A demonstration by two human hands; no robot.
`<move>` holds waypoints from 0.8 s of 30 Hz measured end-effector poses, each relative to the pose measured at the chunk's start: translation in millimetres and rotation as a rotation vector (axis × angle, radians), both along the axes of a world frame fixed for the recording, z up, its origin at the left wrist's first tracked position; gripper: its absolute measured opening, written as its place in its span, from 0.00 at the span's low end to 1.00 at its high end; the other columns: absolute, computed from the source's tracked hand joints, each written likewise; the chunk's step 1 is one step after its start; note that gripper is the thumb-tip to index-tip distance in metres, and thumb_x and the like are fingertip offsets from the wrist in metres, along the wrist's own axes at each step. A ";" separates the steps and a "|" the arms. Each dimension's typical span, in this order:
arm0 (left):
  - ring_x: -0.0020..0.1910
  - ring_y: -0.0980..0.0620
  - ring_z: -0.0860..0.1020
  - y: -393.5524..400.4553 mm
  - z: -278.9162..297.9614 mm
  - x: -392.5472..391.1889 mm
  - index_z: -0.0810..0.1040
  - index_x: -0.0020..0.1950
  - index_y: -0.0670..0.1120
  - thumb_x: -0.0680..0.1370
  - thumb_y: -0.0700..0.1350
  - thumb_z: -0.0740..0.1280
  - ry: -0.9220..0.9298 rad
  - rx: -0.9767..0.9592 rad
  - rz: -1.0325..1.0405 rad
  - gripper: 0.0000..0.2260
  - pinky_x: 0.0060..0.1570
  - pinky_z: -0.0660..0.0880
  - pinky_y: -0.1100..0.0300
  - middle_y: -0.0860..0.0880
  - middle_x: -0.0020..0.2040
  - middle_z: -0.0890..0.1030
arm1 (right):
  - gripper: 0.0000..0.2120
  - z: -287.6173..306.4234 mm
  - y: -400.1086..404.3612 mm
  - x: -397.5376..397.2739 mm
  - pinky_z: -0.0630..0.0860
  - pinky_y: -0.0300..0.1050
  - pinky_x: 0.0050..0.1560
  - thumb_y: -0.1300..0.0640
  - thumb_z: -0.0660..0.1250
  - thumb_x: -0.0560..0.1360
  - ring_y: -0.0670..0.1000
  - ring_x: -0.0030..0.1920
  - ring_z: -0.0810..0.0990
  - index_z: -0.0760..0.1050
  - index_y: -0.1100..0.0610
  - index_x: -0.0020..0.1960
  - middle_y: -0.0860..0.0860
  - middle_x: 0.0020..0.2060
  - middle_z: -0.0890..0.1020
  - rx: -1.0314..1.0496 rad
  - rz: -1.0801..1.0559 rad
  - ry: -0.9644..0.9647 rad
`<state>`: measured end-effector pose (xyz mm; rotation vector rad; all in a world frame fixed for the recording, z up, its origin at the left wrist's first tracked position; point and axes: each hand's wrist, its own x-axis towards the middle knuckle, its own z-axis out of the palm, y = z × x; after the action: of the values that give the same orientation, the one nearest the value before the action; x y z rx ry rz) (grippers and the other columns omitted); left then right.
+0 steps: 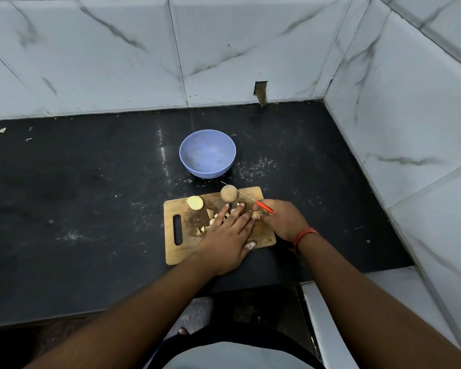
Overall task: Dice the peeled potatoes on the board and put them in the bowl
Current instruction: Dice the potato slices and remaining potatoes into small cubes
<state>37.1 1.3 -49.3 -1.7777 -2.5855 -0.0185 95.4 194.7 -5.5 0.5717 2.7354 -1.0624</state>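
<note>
Pale potato cubes (210, 218), a half (194, 202), a whole potato (228, 193) on wooden board (176, 251); blue bowl (207, 153) behind.

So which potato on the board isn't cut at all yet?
The round whole potato at the board's far edge, nearest the bowl. The one left of it is a half showing its flat cut face.

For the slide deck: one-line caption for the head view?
Left hand flat over potato dice on the board, right hand gripping the red-handled knife; blue bowl empty behind.
</note>
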 end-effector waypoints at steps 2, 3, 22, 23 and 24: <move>0.81 0.43 0.53 0.6 -0.6 0.8 0.63 0.79 0.43 0.83 0.60 0.48 -0.001 -0.002 0.004 0.30 0.78 0.50 0.39 0.44 0.79 0.64 | 0.11 -0.5 -1.6 0.9 0.76 0.42 0.51 0.58 0.66 0.75 0.45 0.46 0.81 0.81 0.46 0.52 0.44 0.43 0.84 -0.039 -0.038 0.013; 0.81 0.43 0.53 0.4 -1.0 0.9 0.63 0.79 0.43 0.83 0.59 0.48 -0.004 0.000 0.006 0.30 0.78 0.50 0.39 0.44 0.79 0.64 | 0.10 -1.0 -2.6 1.5 0.77 0.43 0.51 0.58 0.66 0.75 0.45 0.45 0.81 0.82 0.46 0.52 0.44 0.42 0.84 -0.058 -0.057 0.018; 0.81 0.45 0.52 0.4 3.6 -1.6 0.59 0.81 0.44 0.84 0.58 0.48 -0.041 0.020 0.005 0.29 0.79 0.47 0.41 0.46 0.80 0.63 | 0.08 15.4 -31.0 30.1 0.71 0.43 0.36 0.51 0.55 0.83 0.47 0.36 0.77 0.70 0.53 0.52 0.49 0.38 0.78 -0.133 -0.380 0.134; 0.81 0.45 0.53 0.3 3.5 -2.1 0.59 0.81 0.44 0.84 0.58 0.48 -0.040 0.023 0.003 0.29 0.79 0.47 0.42 0.46 0.80 0.63 | 0.08 15.8 -33.5 36.1 0.70 0.45 0.34 0.51 0.54 0.83 0.48 0.35 0.76 0.68 0.54 0.51 0.50 0.36 0.78 -0.117 -0.357 0.102; 0.81 0.45 0.54 0.0 3.2 -2.5 0.60 0.81 0.44 0.84 0.58 0.49 -0.033 0.024 -0.001 0.29 0.79 0.48 0.41 0.46 0.80 0.64 | 0.08 15.1 -36.4 41.3 0.69 0.46 0.34 0.52 0.54 0.83 0.49 0.34 0.76 0.67 0.55 0.51 0.51 0.36 0.77 -0.090 -0.322 0.059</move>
<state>34.6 1.3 -46.1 -1.7854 -2.5953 -0.0789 136.7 158.3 9.6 1.0063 2.6858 -1.2816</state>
